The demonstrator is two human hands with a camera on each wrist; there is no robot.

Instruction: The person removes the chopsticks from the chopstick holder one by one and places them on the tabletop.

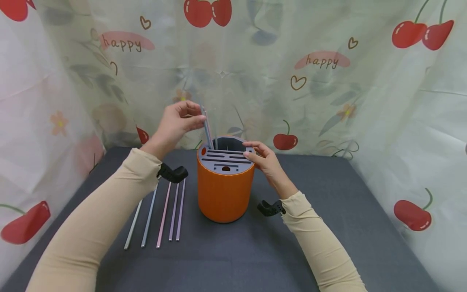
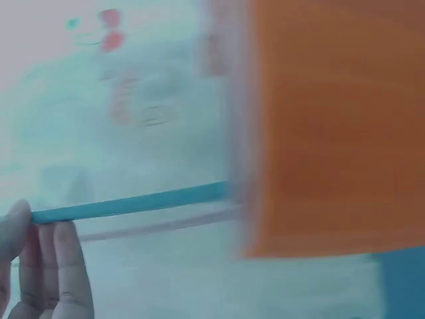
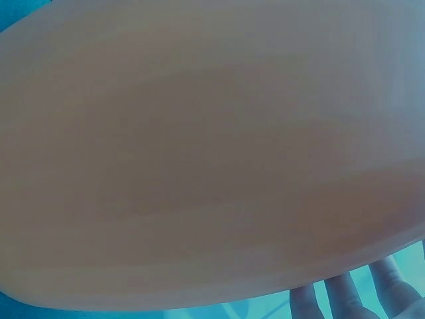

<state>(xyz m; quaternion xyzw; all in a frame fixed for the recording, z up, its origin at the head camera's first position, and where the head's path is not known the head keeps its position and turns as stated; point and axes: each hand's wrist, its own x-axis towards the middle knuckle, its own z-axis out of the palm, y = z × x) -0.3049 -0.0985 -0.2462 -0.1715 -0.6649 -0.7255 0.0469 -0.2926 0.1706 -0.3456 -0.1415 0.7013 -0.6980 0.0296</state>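
A round orange utensil holder (image 1: 225, 194) with a grey slotted top (image 1: 228, 161) stands upright on the dark table. My left hand (image 1: 178, 121), up at its back left, pinches a slim blue chopstick (image 1: 207, 132) between thumb and fingers. That chopstick's lower end is in the large rear opening; the left wrist view shows the blue chopstick (image 2: 133, 205) with a pinkish one beside it. With thumb on the top and fingers at the rear edge, my right hand (image 1: 268, 162) grips the holder's right rim. The right wrist view is mostly filled by the holder's wall (image 3: 199, 166).
Several pastel chopsticks, among them a pink one (image 1: 164, 215) and a blue one (image 1: 148, 219), lie side by side left of the holder, partly under my left forearm. A printed curtain (image 1: 233, 73) hangs behind the dark table (image 1: 233, 263) and along both sides.
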